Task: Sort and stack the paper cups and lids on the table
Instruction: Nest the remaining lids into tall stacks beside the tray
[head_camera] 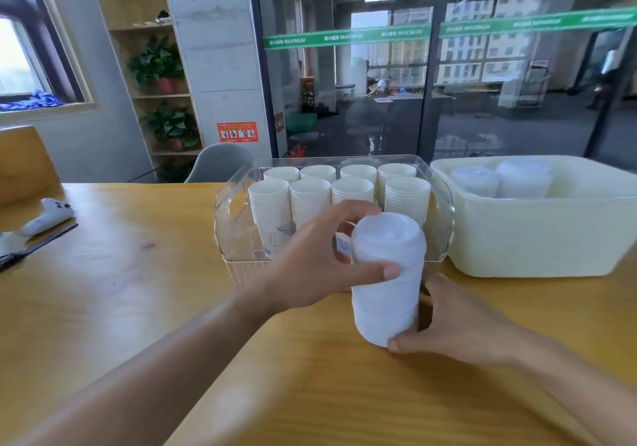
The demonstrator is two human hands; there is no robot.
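Both hands on one tall stack of white lids, held upright just above or on the wooden table; contact with the tabletop can't be confirmed. Left hand wraps the upper half of the stack, thumb across the front, fingers curled round the back. Right hand grips the base, thumb at the bottom edge, fingers behind. Just behind the stack: clear plastic bin holding stacks of paper cups in two rows, open ends up. Right of it, just beside: cream tub with more lid stacks inside, translucent, count unclear. Far left on the table: white handheld controller next to a dark flat item, partly cut off. Further back: grey chair, shelf with potted plants, glass partition with green stripe.
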